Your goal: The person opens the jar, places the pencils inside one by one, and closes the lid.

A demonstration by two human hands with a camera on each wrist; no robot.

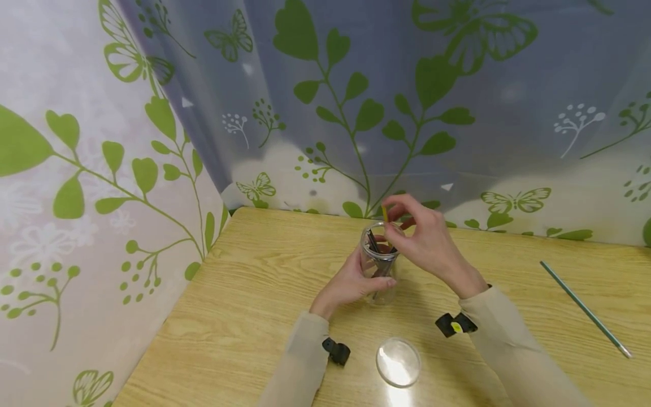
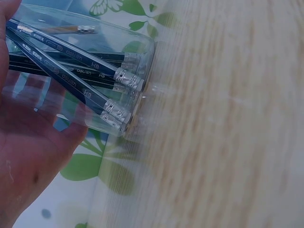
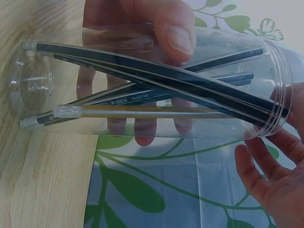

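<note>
My left hand [image 1: 351,281] grips a clear plastic jar [image 1: 380,256] standing on the table, its thumb and fingers wrapped around the wall. Inside the jar, several dark pencils [image 3: 156,71] lean crosswise, most with metal-capped ends at the bottom. Among them is a yellow pencil [image 3: 152,112], whose upper end [image 1: 385,213] sticks out above the jar's rim. My right hand [image 1: 429,240] is at the jar's mouth, pinching that yellow end between thumb and fingers. In the left wrist view, the dark pencils [image 2: 61,69] show HB printing through the plastic.
A round clear lid [image 1: 398,363] lies on the wooden table [image 1: 244,294] in front of the jar. Farther right lies a green pencil [image 1: 585,310]. Patterned curtains [image 1: 315,113] hang along the table's back and left edges.
</note>
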